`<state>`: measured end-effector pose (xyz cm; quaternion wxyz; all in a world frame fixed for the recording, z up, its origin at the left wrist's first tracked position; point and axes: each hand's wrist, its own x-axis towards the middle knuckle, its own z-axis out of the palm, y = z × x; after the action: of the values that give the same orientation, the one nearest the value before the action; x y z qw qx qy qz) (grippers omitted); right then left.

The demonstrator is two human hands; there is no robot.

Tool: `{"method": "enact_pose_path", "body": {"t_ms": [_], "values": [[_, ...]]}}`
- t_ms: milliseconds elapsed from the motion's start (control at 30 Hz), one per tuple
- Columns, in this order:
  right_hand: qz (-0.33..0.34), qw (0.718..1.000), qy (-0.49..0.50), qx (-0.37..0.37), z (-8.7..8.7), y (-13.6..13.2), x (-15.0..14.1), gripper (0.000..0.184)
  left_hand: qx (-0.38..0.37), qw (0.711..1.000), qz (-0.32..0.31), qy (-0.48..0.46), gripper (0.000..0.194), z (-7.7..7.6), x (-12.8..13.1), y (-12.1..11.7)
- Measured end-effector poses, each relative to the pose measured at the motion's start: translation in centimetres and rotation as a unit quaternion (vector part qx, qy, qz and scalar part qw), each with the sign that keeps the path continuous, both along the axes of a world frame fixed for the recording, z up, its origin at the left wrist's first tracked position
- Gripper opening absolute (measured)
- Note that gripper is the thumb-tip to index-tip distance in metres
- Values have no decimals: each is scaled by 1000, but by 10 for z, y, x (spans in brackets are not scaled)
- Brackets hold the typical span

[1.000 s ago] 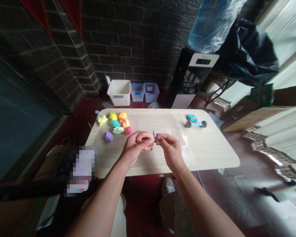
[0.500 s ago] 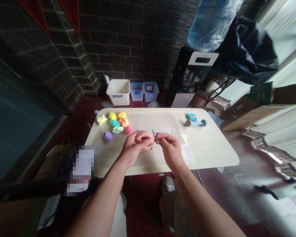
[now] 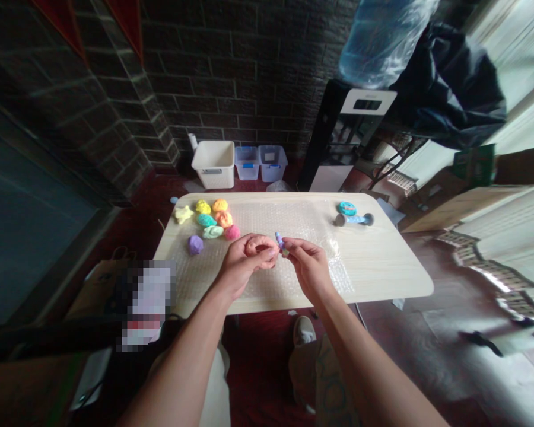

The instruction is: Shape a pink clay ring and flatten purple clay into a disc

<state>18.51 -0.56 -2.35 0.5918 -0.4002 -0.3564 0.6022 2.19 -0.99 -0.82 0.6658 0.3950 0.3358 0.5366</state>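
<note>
My left hand (image 3: 237,268) is closed around a salmon-pink clay ring (image 3: 254,243), its thumb lying across the near side. Between the thumb and fingers of my right hand (image 3: 310,265) is a small purple-and-blue clay piece (image 3: 279,238), held upright at the ring's right edge. Whether the piece touches the ring I cannot tell. Both hands are above bubble wrap (image 3: 289,216) on the table. To their left lie several coloured clay lumps, among them a purple one (image 3: 195,244), a pink one (image 3: 232,232) and a pale yellow star-like one (image 3: 184,214).
A teal clay disc (image 3: 347,208) and a dumbbell-shaped piece (image 3: 355,220) with grey ends lie on the table's (image 3: 391,267) right side. Behind it stand a white basket (image 3: 214,172), two clear bins (image 3: 273,170) and a water dispenser (image 3: 331,139). Cardboard boxes (image 3: 458,207) are at right.
Both hands keep nearly the same place and grip. My right fingers have shifted slightly on the small clay piece, and more of it shows. The view has moved a little.
</note>
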Motion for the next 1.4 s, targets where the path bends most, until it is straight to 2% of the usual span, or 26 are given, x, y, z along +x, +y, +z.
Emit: {"method": "enact_pose_path", "body": {"t_ms": [467,833,1400], "values": [[10,1000,-10,25,-5,1,4,15,-4,1000,5,4,34,-3,-1,0],[12,998,-31,45,-7,1,5,14,32,999,-19,10,23,-3,-2,0],[31,996,-45,65,2,-3,3,14,46,999,-25,12,26,1,-2,0]]}}
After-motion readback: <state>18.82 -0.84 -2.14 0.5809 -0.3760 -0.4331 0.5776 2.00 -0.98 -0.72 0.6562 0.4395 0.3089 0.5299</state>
